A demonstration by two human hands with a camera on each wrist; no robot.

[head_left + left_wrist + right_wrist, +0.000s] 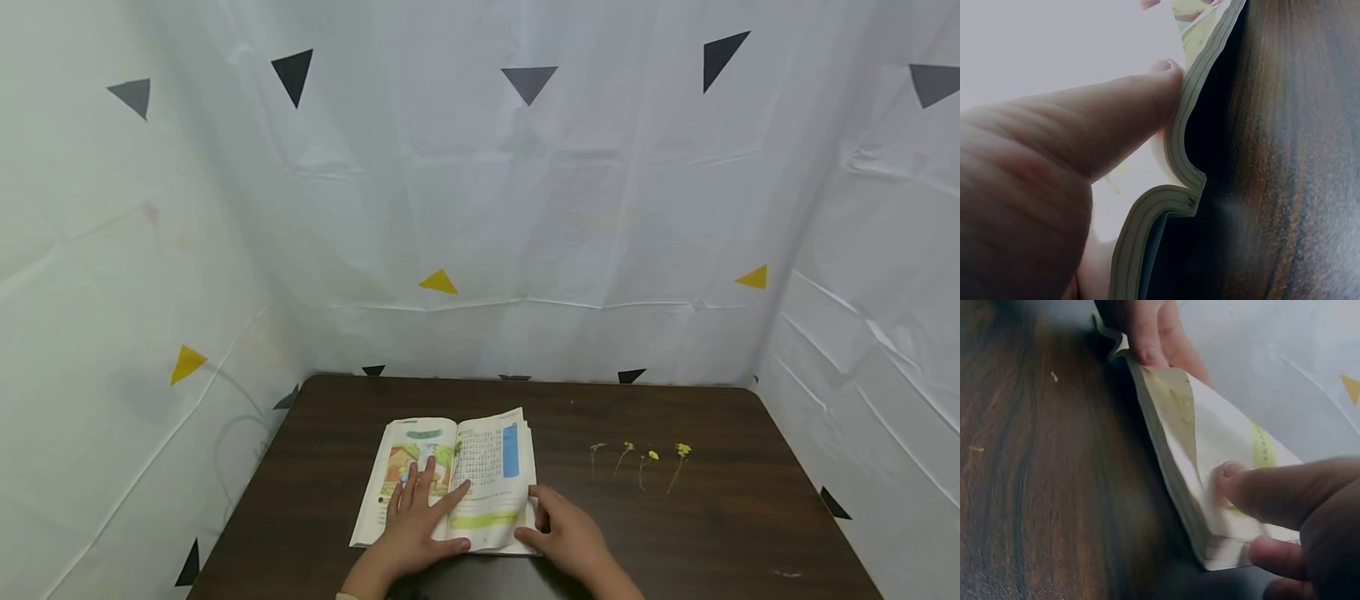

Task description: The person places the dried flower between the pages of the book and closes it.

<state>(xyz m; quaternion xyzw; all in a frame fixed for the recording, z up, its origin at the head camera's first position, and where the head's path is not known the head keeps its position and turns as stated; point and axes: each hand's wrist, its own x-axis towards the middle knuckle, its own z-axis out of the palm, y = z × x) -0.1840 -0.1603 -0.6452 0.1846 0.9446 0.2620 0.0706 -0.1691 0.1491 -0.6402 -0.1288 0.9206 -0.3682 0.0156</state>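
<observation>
An open book (pixel 491 492) lies on the dark wooden table, a coloured picture on its left page and lines of text on the right one. Fingers spread, my left hand (pixel 416 521) presses flat across the middle of the book; its thumb (pixel 1141 100) rests near the bottom edge. At the lower right edge, my right hand (pixel 566 533) pinches a page (pixel 1210 425) between thumb and curled fingers. That page bows up slightly from those under it, as the right wrist view shows. Right of the book lie several small yellow-flowered sprigs (pixel 682 451).
The dark wood-grain table (pixel 720 533) runs back to a white sheet (pixel 525 217) printed with triangles, which also hangs at both sides. Small plant scraps (pixel 1054 376) lie on the table near its front right.
</observation>
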